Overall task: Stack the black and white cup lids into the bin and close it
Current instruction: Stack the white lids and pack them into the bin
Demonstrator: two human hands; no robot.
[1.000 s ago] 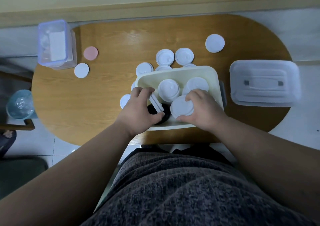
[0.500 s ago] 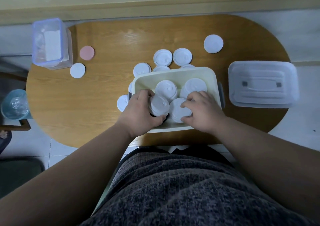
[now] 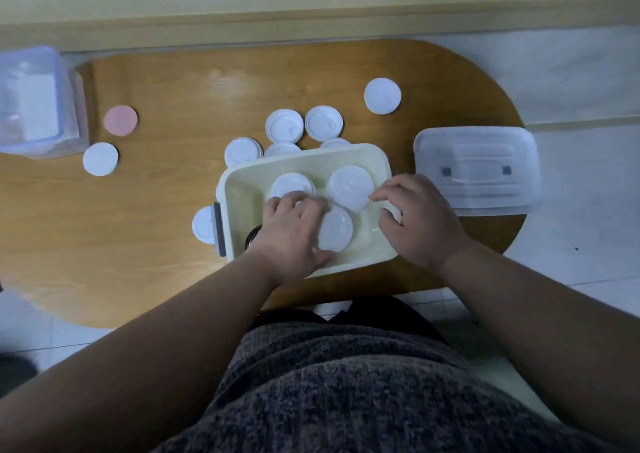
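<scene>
A cream bin (image 3: pixel 304 156) stands at the table's near edge. Inside it are white lid stacks at the back left (image 3: pixel 291 184) and back right (image 3: pixel 351 185). A third white lid stack (image 3: pixel 337 232) lies at the front. My left hand (image 3: pixel 292 236) is down in the bin, thumb and fingers around that front stack. A black lid (image 3: pixel 252 239) peeks out from under its wrist. My right hand (image 3: pixel 415 220) hovers over the bin's right wall, fingers apart, holding nothing. The bin's translucent cover (image 3: pixel 478 172) lies to the right.
Loose white lids (image 3: pixel 284 126) lie behind the bin, and one more (image 3: pixel 204 225) sits at its left side. Single white discs lie at the far right (image 3: pixel 382 95) and the left (image 3: pixel 100 159), beside a pink disc (image 3: pixel 120 120). A clear container (image 3: pixel 34 102) stands far left.
My left hand carried its white lids rightward inside the bin. My right hand let go of the front lids and drew back to the bin's right wall.
</scene>
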